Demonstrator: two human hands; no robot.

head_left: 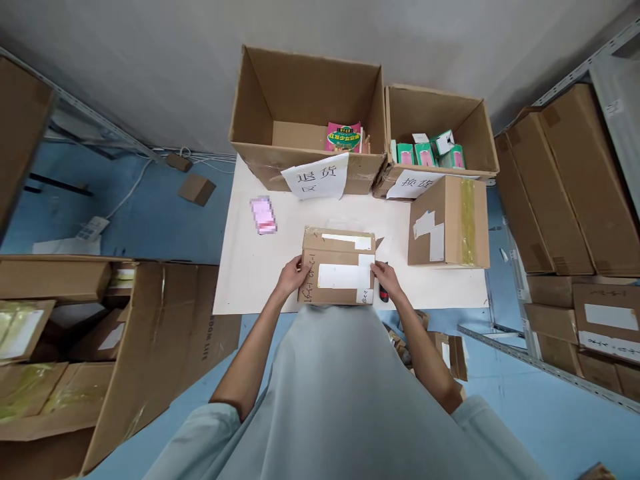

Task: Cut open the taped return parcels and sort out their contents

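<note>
A small cardboard box (345, 257) with white labels and black handwritten marks sits at the front of the white table, close to my body. My left hand (294, 275) grips its left side. On the opposite side, my right hand (386, 277) holds the right edge, where a small flap sticks out above the fingers. A dark and red object (383, 292) lies on the table beside the box, partly behind my right hand. The underside of the box and some of my fingertips are hidden.
At the back stand two open cartons with paper signs: a large one (260, 157) holding a pink packet (344, 137), another (435, 107) holding green boxes. A taped box (453, 223) stands right on the table (240, 280). A blurred pink item (263, 215) lies left.
</note>
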